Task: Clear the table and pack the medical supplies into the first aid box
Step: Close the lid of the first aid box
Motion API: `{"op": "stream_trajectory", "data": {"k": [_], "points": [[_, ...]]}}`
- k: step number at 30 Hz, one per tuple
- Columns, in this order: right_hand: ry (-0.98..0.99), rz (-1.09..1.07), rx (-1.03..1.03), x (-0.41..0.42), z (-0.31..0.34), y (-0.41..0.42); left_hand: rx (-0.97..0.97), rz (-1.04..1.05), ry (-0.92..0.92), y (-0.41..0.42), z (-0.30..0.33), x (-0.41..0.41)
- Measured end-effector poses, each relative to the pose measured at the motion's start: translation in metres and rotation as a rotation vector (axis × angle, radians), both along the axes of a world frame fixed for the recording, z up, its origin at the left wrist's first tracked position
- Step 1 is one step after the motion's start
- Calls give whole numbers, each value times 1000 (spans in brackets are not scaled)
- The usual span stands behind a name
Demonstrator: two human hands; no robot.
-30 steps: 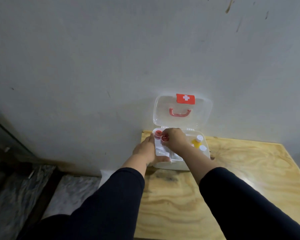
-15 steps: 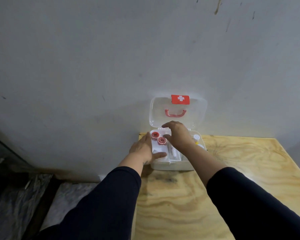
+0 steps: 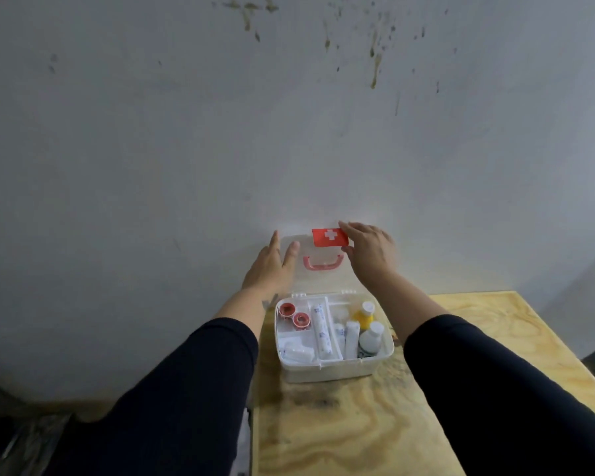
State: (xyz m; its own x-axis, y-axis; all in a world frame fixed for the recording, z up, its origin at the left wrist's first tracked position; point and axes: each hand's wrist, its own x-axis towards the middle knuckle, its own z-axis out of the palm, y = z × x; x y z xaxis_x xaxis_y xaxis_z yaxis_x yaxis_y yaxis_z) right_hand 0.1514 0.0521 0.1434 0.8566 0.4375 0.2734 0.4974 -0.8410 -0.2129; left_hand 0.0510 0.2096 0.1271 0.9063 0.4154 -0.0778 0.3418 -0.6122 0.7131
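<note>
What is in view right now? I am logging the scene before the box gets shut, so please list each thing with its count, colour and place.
first aid box: 1, white, on the table's far left part, open
lid: 1, clear, standing upright against the wall
cross label: 1, red with white cross, top of the lid
handle: 1, pink-red, on the lid
tape rolls: 2, red, back left compartment
bandage roll: 1, white, middle slot
yellow bottle: 1, white cap, right compartment
white bottle: 1, right compartment, nearer
table: 1, light plywood
wall: 1, grey, stained
left hand: 1, at the lid's left edge
right hand: 1, at the lid's top right
</note>
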Motion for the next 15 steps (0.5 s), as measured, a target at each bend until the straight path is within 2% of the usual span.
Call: {"op": "stream_trajectory", "data": {"k": [4,10,15], "points": [[-38,27,-6,-5,0,-8,65,7,-2,-5,0,-10],[-176,101,48,-55,-12,-42,175,-2,-46,-27,-7,-44],[-239,97,5,-95,-38,-72,237,-4,-19,-55,-35,-84]]}}
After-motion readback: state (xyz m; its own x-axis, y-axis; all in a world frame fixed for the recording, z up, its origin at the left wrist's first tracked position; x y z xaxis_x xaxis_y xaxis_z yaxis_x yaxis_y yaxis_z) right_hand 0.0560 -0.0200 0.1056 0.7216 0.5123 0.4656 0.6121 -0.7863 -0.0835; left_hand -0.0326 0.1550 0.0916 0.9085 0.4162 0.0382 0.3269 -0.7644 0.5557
